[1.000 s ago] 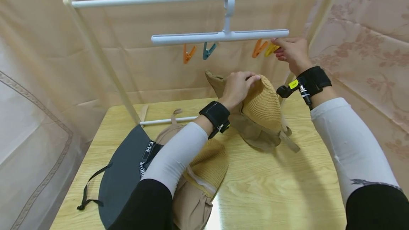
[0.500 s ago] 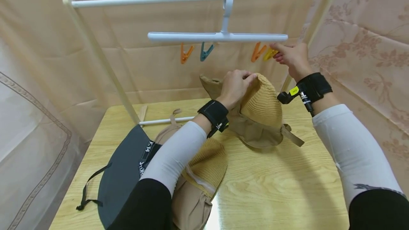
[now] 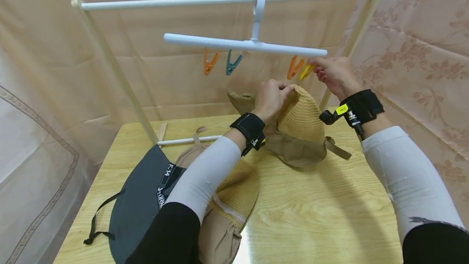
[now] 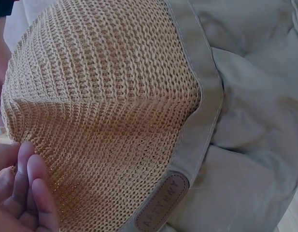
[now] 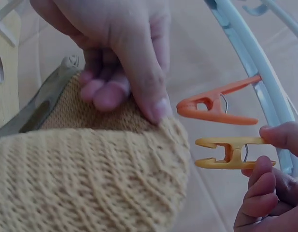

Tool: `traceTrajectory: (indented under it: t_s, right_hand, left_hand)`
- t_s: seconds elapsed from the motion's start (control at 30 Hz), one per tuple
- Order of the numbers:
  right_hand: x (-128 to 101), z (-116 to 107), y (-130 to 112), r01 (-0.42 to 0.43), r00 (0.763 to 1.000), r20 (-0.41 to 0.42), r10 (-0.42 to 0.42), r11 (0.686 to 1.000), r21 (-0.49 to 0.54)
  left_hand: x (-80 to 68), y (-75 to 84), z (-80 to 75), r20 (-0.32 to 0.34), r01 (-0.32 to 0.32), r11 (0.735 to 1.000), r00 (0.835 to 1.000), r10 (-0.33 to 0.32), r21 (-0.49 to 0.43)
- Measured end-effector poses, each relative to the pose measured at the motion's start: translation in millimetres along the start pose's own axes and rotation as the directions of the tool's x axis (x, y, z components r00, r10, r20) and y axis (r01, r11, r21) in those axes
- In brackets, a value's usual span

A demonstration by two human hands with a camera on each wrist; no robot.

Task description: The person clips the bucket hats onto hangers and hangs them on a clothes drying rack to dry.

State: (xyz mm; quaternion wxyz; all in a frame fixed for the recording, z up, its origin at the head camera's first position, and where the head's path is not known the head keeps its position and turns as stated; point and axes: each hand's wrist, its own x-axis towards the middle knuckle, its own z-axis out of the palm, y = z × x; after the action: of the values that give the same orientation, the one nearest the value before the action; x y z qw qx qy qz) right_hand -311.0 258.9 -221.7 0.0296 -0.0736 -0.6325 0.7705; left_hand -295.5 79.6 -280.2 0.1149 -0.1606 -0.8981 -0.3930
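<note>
My left hand (image 3: 270, 97) pinches the crown of a tan knit sun hat (image 3: 301, 119) and holds it up below the hanger. Its brown cloth brim (image 4: 245, 121) and a small leather label (image 4: 162, 203) show in the left wrist view. My right hand (image 3: 335, 75) pinches the handles of a yellow clothespin (image 5: 231, 165) under the hanger's right end. The clothespin's mouth stands parted, close beside the pinched crown, with no fabric in it. An orange clothespin (image 5: 217, 104) hangs next to it. The white hanger (image 3: 220, 44) tilts down on the right.
The hanger hooks over the white rod (image 3: 168, 1) of a rack. Orange (image 3: 209, 65) and teal (image 3: 232, 66) clothespins hang on its left half. A dark grey hat (image 3: 137, 199) and another tan hat (image 3: 234, 192) lie on the wooden table (image 3: 311, 223), partly behind my left arm.
My right hand has moved down with the yellow clothespin, pulling the hanger's right end lower and raising its left end. The left hand and held hat have shifted slightly left.
</note>
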Motion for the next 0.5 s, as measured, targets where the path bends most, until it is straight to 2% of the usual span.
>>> traceTrajectory:
  t_s: [0.2,0.5]
  right_hand:
    - [-3.3,3.4,2.6,-0.01,1.0,0.029,0.01,1.0,-0.005]
    - [-5.2,3.8,1.6,-0.038,0.999,0.033,0.037,0.999,0.015]
  left_hand:
    - [1.9,1.6,1.1,-0.003,0.04,0.999,0.999,-0.04,-0.002]
    - [6.6,1.6,0.7,-0.006,0.055,0.998,0.998,-0.055,-0.017]
